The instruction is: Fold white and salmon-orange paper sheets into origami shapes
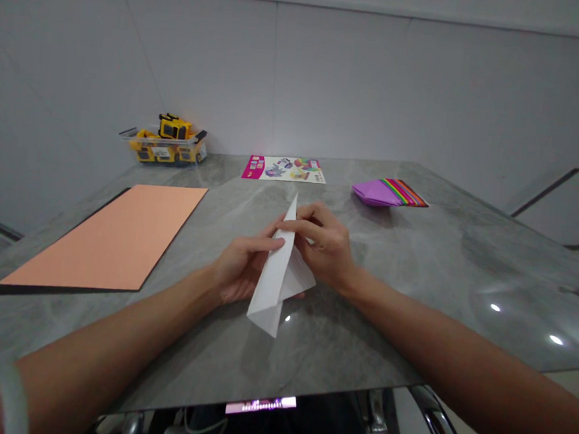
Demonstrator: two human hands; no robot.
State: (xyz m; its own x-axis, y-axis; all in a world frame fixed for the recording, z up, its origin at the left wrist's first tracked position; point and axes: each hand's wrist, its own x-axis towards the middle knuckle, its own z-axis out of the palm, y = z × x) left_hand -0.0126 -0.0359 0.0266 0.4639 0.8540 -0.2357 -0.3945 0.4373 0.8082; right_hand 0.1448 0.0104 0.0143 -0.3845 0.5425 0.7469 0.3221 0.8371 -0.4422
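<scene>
Currently | left hand (242, 265): gripping folded white paper (274, 276) | right hand (325, 243): also pinching it

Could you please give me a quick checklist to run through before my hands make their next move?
1. Left hand on the white paper: ok, thumb resting on it.
2. Right hand holding the paper: ok, near its upper tip.
3. Right-hand flap lying in line: not ok, it sticks out sideways.
4. Crease sharpness: cannot tell.
5. Orange sheet away from both hands: ok, off to the left.
</scene>
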